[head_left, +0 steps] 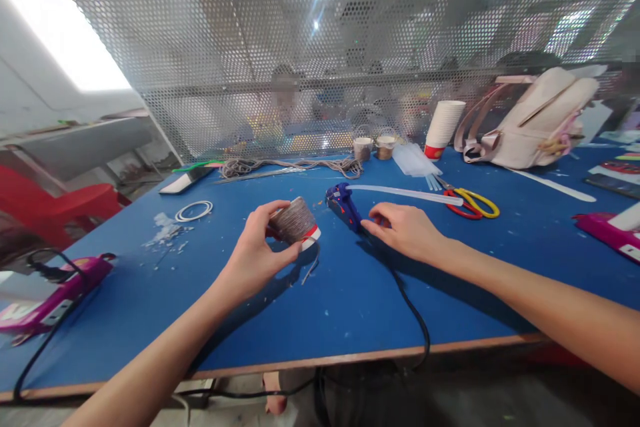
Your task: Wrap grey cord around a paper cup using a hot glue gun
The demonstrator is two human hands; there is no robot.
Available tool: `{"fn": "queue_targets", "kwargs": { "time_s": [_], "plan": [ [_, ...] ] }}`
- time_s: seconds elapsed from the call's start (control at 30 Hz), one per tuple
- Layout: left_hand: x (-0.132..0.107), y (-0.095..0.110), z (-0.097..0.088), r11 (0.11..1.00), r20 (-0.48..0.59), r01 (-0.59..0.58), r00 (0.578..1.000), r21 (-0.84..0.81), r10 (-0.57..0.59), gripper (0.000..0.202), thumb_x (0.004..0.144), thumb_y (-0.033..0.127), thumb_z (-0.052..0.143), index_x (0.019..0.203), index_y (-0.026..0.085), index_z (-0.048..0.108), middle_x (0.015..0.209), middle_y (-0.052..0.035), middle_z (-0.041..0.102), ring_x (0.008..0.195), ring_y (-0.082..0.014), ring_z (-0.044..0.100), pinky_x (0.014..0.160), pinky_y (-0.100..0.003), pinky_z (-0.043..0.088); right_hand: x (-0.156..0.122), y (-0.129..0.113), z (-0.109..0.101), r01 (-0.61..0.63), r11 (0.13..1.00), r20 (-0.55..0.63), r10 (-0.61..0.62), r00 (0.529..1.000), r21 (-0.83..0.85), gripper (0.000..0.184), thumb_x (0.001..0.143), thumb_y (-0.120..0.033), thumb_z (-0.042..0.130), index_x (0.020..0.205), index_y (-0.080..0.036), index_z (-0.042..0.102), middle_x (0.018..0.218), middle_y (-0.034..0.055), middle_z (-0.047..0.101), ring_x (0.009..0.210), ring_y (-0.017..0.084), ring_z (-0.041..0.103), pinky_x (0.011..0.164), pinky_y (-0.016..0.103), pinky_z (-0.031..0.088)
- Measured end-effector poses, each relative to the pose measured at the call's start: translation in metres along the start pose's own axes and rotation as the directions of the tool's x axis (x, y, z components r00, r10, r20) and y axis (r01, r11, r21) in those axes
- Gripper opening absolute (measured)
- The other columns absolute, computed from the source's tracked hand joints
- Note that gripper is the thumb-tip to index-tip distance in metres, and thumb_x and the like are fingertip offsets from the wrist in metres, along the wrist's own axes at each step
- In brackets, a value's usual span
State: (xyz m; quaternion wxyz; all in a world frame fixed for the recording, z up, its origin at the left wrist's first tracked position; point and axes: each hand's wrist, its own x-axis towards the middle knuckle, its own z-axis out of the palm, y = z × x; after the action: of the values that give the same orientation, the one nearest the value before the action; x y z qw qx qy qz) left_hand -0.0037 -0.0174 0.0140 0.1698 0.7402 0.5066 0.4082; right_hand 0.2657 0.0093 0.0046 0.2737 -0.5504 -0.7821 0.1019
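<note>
My left hand grips a small paper cup wound with grey-brown cord, tilted above the table. A red band and a white rim show at the cup's lower right, and a loose cord end hangs beneath it. My right hand has its fingers curled at the handle end of a blue hot glue gun, which lies on the table. A long translucent glue stick sticks out of the gun toward the right. Its black cable runs off the front edge.
Red-and-yellow-handled scissors, stacked paper cups, two cord-wrapped cups and a plastic bag of glue sticks stand or lie behind. Grey cord, a white coil, purple power strips and a backpack surround the blue table.
</note>
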Motion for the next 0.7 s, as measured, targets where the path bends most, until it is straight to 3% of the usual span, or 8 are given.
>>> {"fn": "queue_targets", "kwargs": {
  "time_s": [0.07, 0.13, 0.2, 0.3, 0.47, 0.57, 0.7],
  "plan": [
    [0.000, 0.001, 0.001, 1.000, 0.019, 0.008, 1.000, -0.007, -0.008, 0.054, 0.072, 0.037, 0.067, 0.120, 0.022, 0.046, 0.109, -0.0054, 0.057, 0.088, -0.0176, 0.059, 0.084, -0.039, 0.050, 0.018, 0.007, 0.007, -0.154, 0.976, 0.026, 0.151, 0.988, 0.155, 0.032, 0.077, -0.042, 0.068, 0.098, -0.018, 0.065, 0.100, 0.0116, 0.069, 0.088, 0.024, 0.063, 0.077, 0.036, 0.046],
    [0.000, 0.001, 0.004, 1.000, 0.032, 0.008, 0.999, -0.010, -0.008, 0.053, 0.072, 0.036, 0.066, 0.120, 0.022, 0.047, 0.109, -0.0061, 0.058, 0.090, -0.0183, 0.059, 0.085, -0.039, 0.050, 0.033, 0.006, 0.015, -0.210, 0.923, 0.077, 0.196, 0.978, 0.323, 0.041, 0.074, -0.038, 0.072, 0.106, -0.015, 0.062, 0.113, 0.0150, 0.065, 0.095, 0.024, 0.063, 0.083, 0.037, 0.047],
    [-0.001, 0.001, 0.006, 1.000, 0.054, 0.005, 0.999, -0.009, -0.004, 0.051, 0.072, 0.032, 0.065, 0.119, 0.022, 0.048, 0.109, -0.0064, 0.059, 0.092, -0.0188, 0.058, 0.083, -0.038, 0.050, 0.043, 0.001, 0.024, -0.215, 0.877, 0.098, 0.191, 0.977, 0.430, 0.042, 0.072, -0.033, 0.073, 0.106, -0.013, 0.061, 0.113, 0.0157, 0.065, 0.095, 0.024, 0.063, 0.085, 0.037, 0.047],
    [-0.004, 0.001, 0.010, 1.000, 0.086, -0.007, 0.996, -0.007, 0.007, 0.048, 0.072, 0.028, 0.064, 0.118, 0.022, 0.049, 0.107, -0.0064, 0.060, 0.092, -0.0193, 0.058, 0.081, -0.036, 0.050, 0.051, -0.006, 0.036, -0.201, 0.855, 0.070, 0.190, 0.979, 0.479, 0.034, 0.068, -0.026, 0.074, 0.097, -0.013, 0.062, 0.097, 0.0102, 0.068, 0.088, 0.022, 0.063, 0.082, 0.035, 0.047],
    [-0.005, 0.004, 0.013, 0.999, 0.093, -0.041, 0.995, 0.007, 0.040, 0.048, 0.072, 0.025, 0.065, 0.118, 0.022, 0.050, 0.107, -0.0065, 0.060, 0.093, -0.0204, 0.057, 0.081, -0.038, 0.049, 0.057, -0.008, 0.047, -0.228, 0.828, 0.094, 0.209, 0.973, 0.512, 0.011, 0.069, -0.017, 0.063, 0.079, -0.014, 0.061, 0.064, 0.0008, 0.063, 0.060, 0.015, 0.057, 0.060, 0.027, 0.045],
    [-0.005, 0.005, 0.011, 0.999, 0.110, -0.031, 0.993, -0.020, 0.033, 0.050, 0.072, 0.026, 0.065, 0.119, 0.022, 0.049, 0.106, -0.0059, 0.059, 0.089, -0.0193, 0.056, 0.081, -0.038, 0.049, 0.055, -0.012, 0.044, -0.266, 0.800, 0.104, 0.250, 0.963, 0.538, 0.007, 0.068, -0.014, 0.058, 0.074, -0.016, 0.059, 0.054, -0.0022, 0.056, 0.050, 0.012, 0.051, 0.050, 0.024, 0.040],
    [-0.006, 0.003, 0.008, 0.998, 0.117, -0.020, 0.993, -0.055, 0.026, 0.051, 0.073, 0.029, 0.065, 0.120, 0.023, 0.047, 0.108, -0.0059, 0.058, 0.087, -0.0183, 0.056, 0.081, -0.037, 0.049, 0.037, -0.030, 0.024, -0.269, 0.767, 0.069, 0.283, 0.957, 0.583, 0.010, 0.066, -0.013, 0.054, 0.074, -0.018, 0.058, 0.050, -0.0043, 0.053, 0.047, 0.012, 0.049, 0.047, 0.023, 0.038]
  ]
}}
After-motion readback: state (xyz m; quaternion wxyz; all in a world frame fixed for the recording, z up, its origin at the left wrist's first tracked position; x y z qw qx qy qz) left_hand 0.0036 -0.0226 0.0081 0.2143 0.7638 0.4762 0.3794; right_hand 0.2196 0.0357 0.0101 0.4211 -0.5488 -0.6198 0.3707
